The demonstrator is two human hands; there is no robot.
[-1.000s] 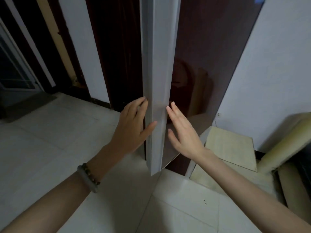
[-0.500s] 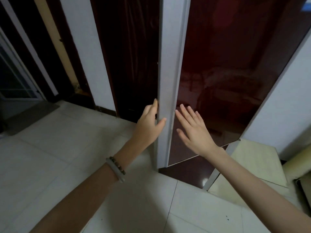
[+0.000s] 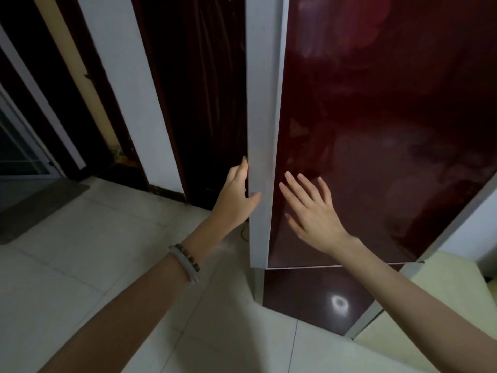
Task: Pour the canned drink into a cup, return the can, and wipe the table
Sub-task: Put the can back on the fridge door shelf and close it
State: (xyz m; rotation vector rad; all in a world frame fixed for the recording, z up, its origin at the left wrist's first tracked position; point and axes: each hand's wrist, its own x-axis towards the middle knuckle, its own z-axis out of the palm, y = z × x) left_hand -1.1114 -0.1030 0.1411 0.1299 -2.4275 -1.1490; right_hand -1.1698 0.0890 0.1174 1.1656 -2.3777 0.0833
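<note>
No can, cup or cloth is in view. A tall fridge with a glossy dark red door and a grey side edge fills the right half. My left hand lies against the grey edge with straight fingers along its left side and the thumb across its front. My right hand is flat, fingers spread, on or just off the red door front. A lower red door sits beneath it.
White floor tiles spread to the left and below. A white wall strip and dark doorways stand behind the fridge on the left. A pale yellow-green surface sits low at the right, beside the fridge.
The red door has swung from an open angle to nearly flush with the fridge. Both hands followed it, the left on its edge and the right on its front.
</note>
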